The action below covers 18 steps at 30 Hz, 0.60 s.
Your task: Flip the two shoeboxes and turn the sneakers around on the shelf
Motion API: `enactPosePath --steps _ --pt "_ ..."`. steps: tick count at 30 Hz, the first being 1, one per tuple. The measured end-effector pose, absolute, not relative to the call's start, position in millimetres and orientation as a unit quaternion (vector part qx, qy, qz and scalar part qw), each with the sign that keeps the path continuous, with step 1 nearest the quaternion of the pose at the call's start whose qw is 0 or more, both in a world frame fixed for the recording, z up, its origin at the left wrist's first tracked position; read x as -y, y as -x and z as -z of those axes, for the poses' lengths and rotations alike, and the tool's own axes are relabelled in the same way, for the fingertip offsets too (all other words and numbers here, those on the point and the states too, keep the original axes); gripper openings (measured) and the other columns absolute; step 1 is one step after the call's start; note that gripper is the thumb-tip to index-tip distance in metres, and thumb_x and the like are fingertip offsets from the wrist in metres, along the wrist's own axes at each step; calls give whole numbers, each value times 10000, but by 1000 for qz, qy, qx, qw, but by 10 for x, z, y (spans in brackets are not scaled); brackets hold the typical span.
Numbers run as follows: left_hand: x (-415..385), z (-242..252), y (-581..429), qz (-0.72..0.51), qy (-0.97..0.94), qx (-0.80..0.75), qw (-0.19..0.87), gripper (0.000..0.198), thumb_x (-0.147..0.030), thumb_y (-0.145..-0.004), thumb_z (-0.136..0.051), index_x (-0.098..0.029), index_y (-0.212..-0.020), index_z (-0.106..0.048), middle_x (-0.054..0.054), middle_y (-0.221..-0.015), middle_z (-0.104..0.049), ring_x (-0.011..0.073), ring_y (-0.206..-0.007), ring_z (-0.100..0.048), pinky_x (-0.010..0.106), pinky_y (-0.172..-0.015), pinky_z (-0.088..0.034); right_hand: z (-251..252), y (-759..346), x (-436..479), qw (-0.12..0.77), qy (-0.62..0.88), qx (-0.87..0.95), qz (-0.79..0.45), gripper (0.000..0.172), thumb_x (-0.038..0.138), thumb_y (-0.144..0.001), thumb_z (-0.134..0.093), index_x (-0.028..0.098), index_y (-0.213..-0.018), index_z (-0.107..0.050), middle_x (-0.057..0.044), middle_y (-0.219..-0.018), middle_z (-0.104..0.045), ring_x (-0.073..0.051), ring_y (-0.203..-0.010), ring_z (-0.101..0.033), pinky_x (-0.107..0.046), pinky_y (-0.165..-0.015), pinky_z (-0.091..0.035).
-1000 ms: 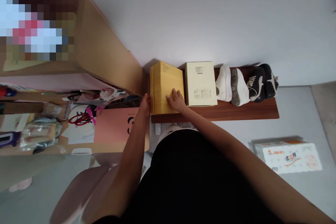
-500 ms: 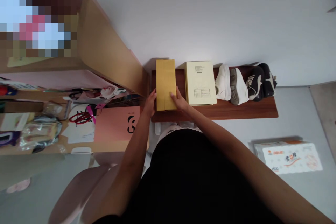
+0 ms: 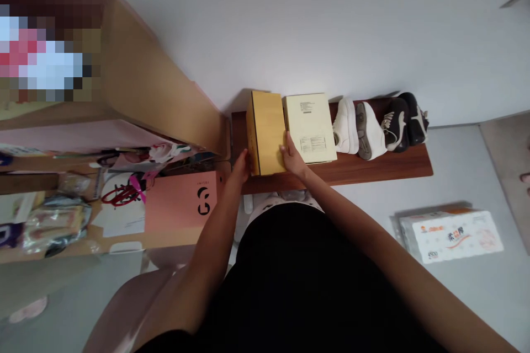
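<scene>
A yellow cardboard box (image 3: 271, 132) is between my two hands at the left end of a brown wooden shelf (image 3: 397, 168). My left hand (image 3: 243, 165) presses against the box's left side near its front. On the opposite side, my right hand (image 3: 293, 159) grips the right edge, its thumb lying over the top. Just right of the yellow box sits a cream box (image 3: 311, 127) with printed labels. Further right stand white shoes (image 3: 346, 126) and black shoes (image 3: 395, 126) in a row.
At the left, a desk holds a pink box (image 3: 180, 201), red cord (image 3: 122, 193) and plastic-wrapped items (image 3: 58, 223). A pale chair (image 3: 132, 309) stands below it. A white tissue pack (image 3: 459, 236) lies on the floor at right. A wall rises behind the shelf.
The yellow box has shifted right, close against the cream box, and has tilted so its left side shows. Both hands moved along with it. The camera view has shifted slightly.
</scene>
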<state>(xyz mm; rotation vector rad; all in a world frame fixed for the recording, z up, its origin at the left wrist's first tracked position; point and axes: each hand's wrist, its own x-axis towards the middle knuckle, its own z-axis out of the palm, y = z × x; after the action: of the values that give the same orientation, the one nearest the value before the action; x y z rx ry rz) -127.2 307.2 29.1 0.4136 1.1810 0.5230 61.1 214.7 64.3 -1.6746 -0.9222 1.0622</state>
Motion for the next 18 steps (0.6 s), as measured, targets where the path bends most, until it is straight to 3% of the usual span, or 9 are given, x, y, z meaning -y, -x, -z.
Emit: enactPosePath --steps 3,9,13,18 --pt "-3099 -151 1216 -224 -160 -588 761 392 -451 -970 -521 -150 -1159 -684 117 -976 -770 265 -1041 -710 343 -892 -563 -632 -672 -2121 476 674 384 -415 801 613 -985 -405 197 -1636 -191 -38 -1666 -290 -204 -1564 -195 -394 -1291 -145" --pt "-3109 -33 1290 -217 -125 -598 761 405 -469 -969 -536 -182 -1219 -673 101 -1025 -769 247 -1059 -713 369 -936 -571 -573 -673 -2176 482 682 384 -394 675 557 -1000 -381 205 -1576 -373 -29 -1624 -387 -183 -1535 -288 -371 -1284 -179" --pt "-3098 -36 1482 -218 -112 -563 789 451 -448 -915 -633 -154 -1255 -669 130 -1045 -770 273 -1028 -729 400 -925 -586 -543 -639 -2198 444 704 380 -404 759 649 -975 -383 208 -1590 -339 -53 -1642 -351 -214 -1541 -276 -406 -1282 -177" --pt "-3086 -20 1709 -250 -129 -560 779 446 -365 -890 -694 -165 -1285 -640 127 -1061 -767 247 -1027 -733 403 -948 -588 -489 -551 -2245 385 730 350 -443 935 746 -895 -482 212 -1623 -237 -80 -1685 -233 -279 -1581 -112 -496 -1289 -98"
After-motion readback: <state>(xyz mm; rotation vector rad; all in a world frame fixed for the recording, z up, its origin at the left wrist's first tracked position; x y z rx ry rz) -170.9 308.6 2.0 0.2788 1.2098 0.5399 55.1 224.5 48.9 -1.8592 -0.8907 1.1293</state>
